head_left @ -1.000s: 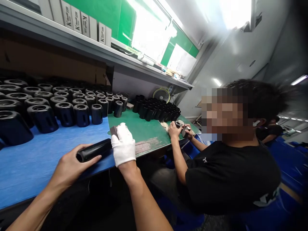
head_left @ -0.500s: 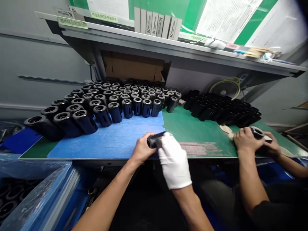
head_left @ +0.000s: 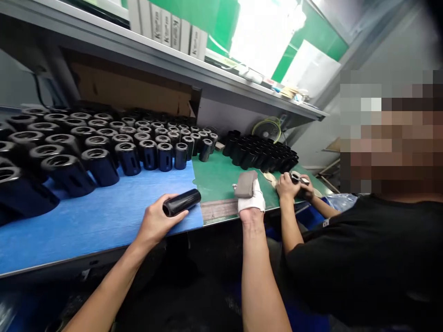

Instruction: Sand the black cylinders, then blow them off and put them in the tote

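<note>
My bare left hand point(head_left: 157, 220) is closed round a glossy black hollow cylinder point(head_left: 182, 202), which lies tilted above the blue mat point(head_left: 148, 219), its open end toward the left. My right hand point(head_left: 253, 198) wears a white glove and is turned palm up over the green table top. Held in it is a grey rectangular pad point(head_left: 246, 183), which covers most of the fingers. Several rows of black cylinders point(head_left: 165, 157) stand upright on the blue mat beyond my left hand.
A co-worker's hands point(head_left: 289, 185) hold another black part at the right. Behind them are more black cylinders point(head_left: 263, 152) and a small fan point(head_left: 266, 130). A shelf point(head_left: 166, 53) with grey-white boxes point(head_left: 169, 30) spans above. A brown worn strip point(head_left: 219, 210) marks the table's front.
The view has turned to the right. My right hand has moved away from the cylinder, to the right, and turned palm up, showing the grey pad. My left hand still holds the cylinder.
</note>
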`<action>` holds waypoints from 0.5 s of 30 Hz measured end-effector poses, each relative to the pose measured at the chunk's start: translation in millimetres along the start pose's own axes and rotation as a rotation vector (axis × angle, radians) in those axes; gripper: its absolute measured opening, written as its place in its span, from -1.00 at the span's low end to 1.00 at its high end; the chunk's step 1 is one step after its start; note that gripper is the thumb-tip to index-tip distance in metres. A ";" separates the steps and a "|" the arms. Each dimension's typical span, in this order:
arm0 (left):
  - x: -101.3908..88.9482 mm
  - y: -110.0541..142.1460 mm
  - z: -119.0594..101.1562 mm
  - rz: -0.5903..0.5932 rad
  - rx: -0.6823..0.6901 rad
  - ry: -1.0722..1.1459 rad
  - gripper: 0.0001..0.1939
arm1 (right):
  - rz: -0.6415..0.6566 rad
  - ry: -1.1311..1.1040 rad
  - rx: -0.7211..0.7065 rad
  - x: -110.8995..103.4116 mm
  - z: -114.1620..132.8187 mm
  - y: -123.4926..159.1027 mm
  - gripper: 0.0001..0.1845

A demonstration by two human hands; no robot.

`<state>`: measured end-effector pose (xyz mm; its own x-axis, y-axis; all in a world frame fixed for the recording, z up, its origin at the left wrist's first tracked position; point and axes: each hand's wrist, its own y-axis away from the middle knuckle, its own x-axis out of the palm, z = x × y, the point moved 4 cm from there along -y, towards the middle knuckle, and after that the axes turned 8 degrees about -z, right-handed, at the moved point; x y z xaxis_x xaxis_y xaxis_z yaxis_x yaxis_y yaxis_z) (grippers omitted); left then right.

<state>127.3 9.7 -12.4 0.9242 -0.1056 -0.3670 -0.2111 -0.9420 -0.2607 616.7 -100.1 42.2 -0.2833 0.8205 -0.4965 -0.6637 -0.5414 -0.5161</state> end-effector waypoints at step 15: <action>1.0 3.8 -3.3 0.008 0.055 0.006 -0.49 | 0.113 -0.624 0.172 13.6 -41.9 -7.9 -0.41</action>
<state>128.5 5.0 -10.8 0.9242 -0.1153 -0.3640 -0.2356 -0.9224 -0.3061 647.2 -92.3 10.3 -0.6716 0.7407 -0.0167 -0.6929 -0.6359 -0.3397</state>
